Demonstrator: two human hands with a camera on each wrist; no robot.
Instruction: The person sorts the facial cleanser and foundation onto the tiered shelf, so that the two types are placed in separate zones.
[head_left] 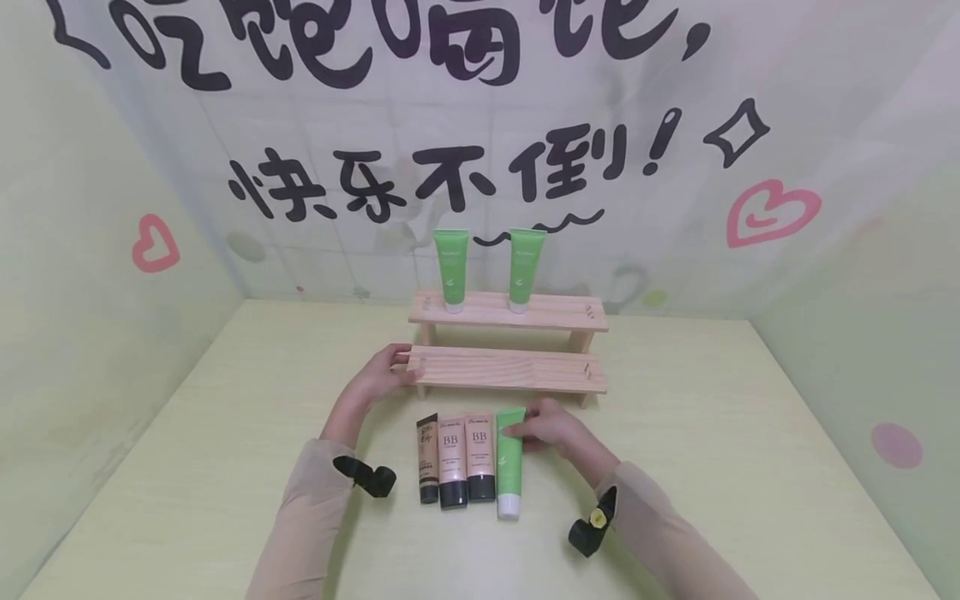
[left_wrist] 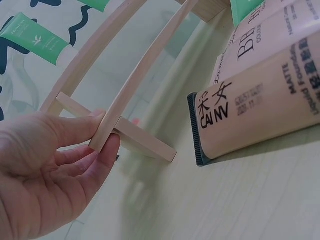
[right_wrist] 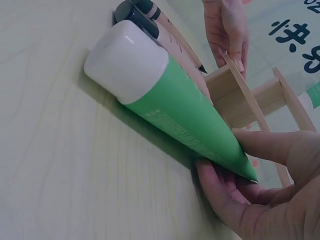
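My left hand (head_left: 384, 372) pinches the left end of the lower shelf of a two-step wooden stand (head_left: 510, 371), thumb on top and fingers beneath, as the left wrist view shows. With thumb and fingers, my right hand (head_left: 551, 423) grips a green tube (head_left: 509, 467) near its flat crimped end; its white cap points toward me. Left of that tube lie two pink BB cream tubes (head_left: 453, 458) with black caps, side by side. A brown liquid foundation tube (left_wrist: 260, 105) is the leftmost in the row.
Two more green tubes (head_left: 452, 271) stand on their white caps on the stand's upper shelf (head_left: 487, 306), spaced apart. Behind the pale wood-grain table (head_left: 675, 417) is a white wall sheet (head_left: 360, 267) with black lettering. Side panels flank the table left and right.
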